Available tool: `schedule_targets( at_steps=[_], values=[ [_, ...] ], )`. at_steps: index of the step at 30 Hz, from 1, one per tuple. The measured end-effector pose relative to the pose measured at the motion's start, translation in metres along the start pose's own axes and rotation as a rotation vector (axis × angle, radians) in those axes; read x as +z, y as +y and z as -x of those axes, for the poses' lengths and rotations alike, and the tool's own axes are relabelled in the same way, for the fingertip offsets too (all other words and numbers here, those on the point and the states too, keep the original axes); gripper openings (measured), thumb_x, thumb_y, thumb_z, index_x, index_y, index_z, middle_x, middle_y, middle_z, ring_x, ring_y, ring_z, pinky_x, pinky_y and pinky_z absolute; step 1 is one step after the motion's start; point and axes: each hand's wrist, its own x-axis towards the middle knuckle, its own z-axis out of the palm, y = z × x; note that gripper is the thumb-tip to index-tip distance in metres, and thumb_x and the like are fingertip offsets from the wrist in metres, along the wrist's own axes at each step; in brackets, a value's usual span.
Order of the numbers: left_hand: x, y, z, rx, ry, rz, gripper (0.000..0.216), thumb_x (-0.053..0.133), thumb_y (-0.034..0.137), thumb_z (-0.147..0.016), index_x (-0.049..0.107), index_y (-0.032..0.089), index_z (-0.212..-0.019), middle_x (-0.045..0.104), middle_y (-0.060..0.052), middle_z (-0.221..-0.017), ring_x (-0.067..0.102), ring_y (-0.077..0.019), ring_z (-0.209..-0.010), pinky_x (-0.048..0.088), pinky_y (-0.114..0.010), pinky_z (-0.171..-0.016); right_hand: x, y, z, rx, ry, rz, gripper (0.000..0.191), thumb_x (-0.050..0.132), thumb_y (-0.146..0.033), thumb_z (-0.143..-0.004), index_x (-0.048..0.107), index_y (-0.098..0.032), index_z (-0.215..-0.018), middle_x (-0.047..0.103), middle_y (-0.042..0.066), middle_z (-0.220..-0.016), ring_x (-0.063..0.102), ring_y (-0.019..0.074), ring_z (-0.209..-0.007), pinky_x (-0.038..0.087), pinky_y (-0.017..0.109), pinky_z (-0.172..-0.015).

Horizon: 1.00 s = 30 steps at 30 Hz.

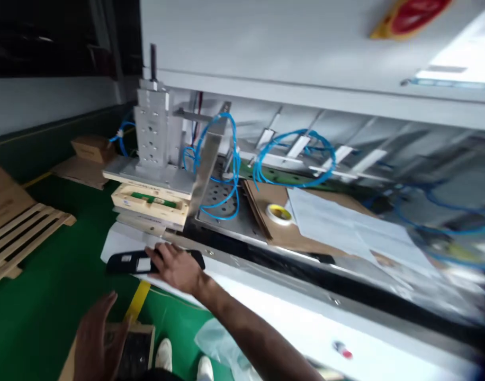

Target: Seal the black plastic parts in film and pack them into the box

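Device [133, 268]: one, black; two labels [143, 264]; right hand [174, 267] atop, left hand [100, 338] apart.

No text is legible; the white labels [143, 264] on the black bar [132, 266] blur.

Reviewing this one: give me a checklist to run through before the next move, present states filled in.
1. Right hand on the black bar: ok.
2. Left hand apart from the bar: ok, held open and low.
3. Bar's underside: cannot tell, hidden.
4. White ledge free of loose items: not ok, a small red-tipped item lies there.
5. Tape roll away from both hands: ok.
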Motion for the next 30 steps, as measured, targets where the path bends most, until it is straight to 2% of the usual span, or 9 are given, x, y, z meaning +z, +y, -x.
schedule_targets(
  at_steps=[3, 6, 10, 13, 15, 17, 23, 26, 30],
  values=[
    [0.013, 0.0, -0.022, 0.241, -0.164, 0.019, 0.058, 0.068, 0.049, -0.098, 0.053, 0.031, -0.15, 0.07, -0.014, -0.135, 0.067, -0.0397, -0.126, 0.055, -0.06, -0.106, 0.003, -0.048, 0.068, -0.039, 0.076, -0.064, 0.069, 0.052, -0.062, -0.104, 0.054, -0.011, -0.15, 0.069, 0.015, -0.117, 0.064, 0.0237, -0.094, 0.054, 0.038, -0.081],
    [0.032, 0.017, -0.037, 0.448, -0.45, 0.161, 0.067, 0.077, 0.05, -0.091, 0.053, 0.032, -0.151, 0.076, -0.009, -0.127, 0.076, -0.0317, -0.111, 0.065, -0.041, -0.091, -0.001, -0.07, 0.118, 0.073, 0.056, -0.099, 0.066, 0.051, -0.064, -0.104, 0.059, -0.012, -0.145, 0.07, 0.013, -0.111, 0.062, 0.0223, -0.086, 0.051, 0.038, -0.074],
    [0.066, 0.05, -0.037, 0.495, -0.705, 0.31, 0.074, 0.082, 0.046, -0.086, 0.051, 0.029, -0.151, 0.078, -0.008, -0.125, 0.079, -0.029, -0.107, 0.068, -0.034, -0.084, -0.014, -0.072, 0.173, 0.278, 0.081, -0.101, 0.064, 0.056, -0.063, -0.102, 0.061, -0.015, -0.143, 0.072, 0.011, -0.111, 0.066, 0.0234, -0.096, 0.054, 0.04, -0.088],
    [0.082, 0.068, -0.041, 0.451, -0.717, 0.319, 0.057, 0.076, 0.039, -0.091, 0.056, 0.031, -0.144, 0.078, -0.006, -0.126, 0.078, -0.028, -0.11, 0.067, -0.035, -0.088, -0.018, -0.074, 0.22, 0.501, 0.336, -0.109, 0.052, 0.061, -0.053, -0.103, 0.063, -0.019, -0.141, 0.074, 0.012, -0.118, 0.067, 0.0258, -0.117, 0.054, 0.044, -0.101],
    [0.088, 0.074, -0.05, 0.383, -0.672, 0.287, 0.052, 0.071, 0.04, -0.094, 0.055, 0.03, -0.143, 0.077, -0.006, -0.127, 0.078, -0.0275, -0.111, 0.067, -0.035, -0.087, -0.013, -0.074, 0.251, 0.762, 0.555, -0.018, 0.034, 0.066, -0.033, -0.101, 0.067, -0.022, -0.133, 0.074, 0.011, -0.116, 0.067, 0.025, -0.121, 0.056, 0.042, -0.099],
    [0.093, 0.079, -0.064, 0.325, -0.64, 0.241, 0.049, 0.069, 0.042, -0.096, 0.055, 0.03, -0.141, 0.077, -0.005, -0.128, 0.078, -0.0268, -0.111, 0.067, -0.034, -0.085, -0.001, -0.071, 0.279, 0.982, 0.651, 0.109, 0.029, 0.065, -0.016, -0.098, 0.071, -0.024, -0.125, 0.076, 0.009, -0.112, 0.069, 0.0237, -0.12, 0.056, 0.04, -0.098],
    [0.128, 0.123, -0.104, 0.421, -0.585, 0.209, 0.046, 0.07, 0.047, -0.095, 0.059, 0.028, -0.135, 0.077, -0.006, -0.123, 0.077, -0.0285, -0.108, 0.064, -0.037, -0.086, 0.038, -0.046, 0.322, 1.035, 0.417, 0.202, 0.032, 0.063, -0.024, -0.101, 0.073, -0.027, -0.131, 0.074, 0.01, -0.135, 0.06, 0.0275, -0.139, 0.049, 0.046, -0.114],
    [0.156, 0.164, -0.112, 0.558, -0.536, 0.265, 0.044, 0.072, 0.044, -0.095, 0.059, 0.024, -0.132, 0.075, -0.01, -0.119, 0.074, -0.0308, -0.11, 0.061, -0.044, -0.095, 0.045, -0.042, 0.328, 1.017, 0.413, 0.181, 0.032, 0.061, -0.025, -0.102, 0.074, -0.028, -0.131, 0.073, 0.009, -0.137, 0.059, 0.0267, -0.139, 0.049, 0.046, -0.113],
    [0.186, 0.206, -0.109, 0.694, -0.585, 0.23, 0.045, 0.08, 0.038, -0.089, 0.063, 0.021, -0.127, 0.071, -0.011, -0.115, 0.07, -0.0312, -0.104, 0.059, -0.046, -0.092, 0.048, -0.043, 0.329, 1.028, 0.464, 0.163, 0.032, 0.059, -0.023, -0.103, 0.073, -0.03, -0.132, 0.074, 0.008, -0.133, 0.061, 0.0258, -0.134, 0.05, 0.045, -0.11]
  ],
)
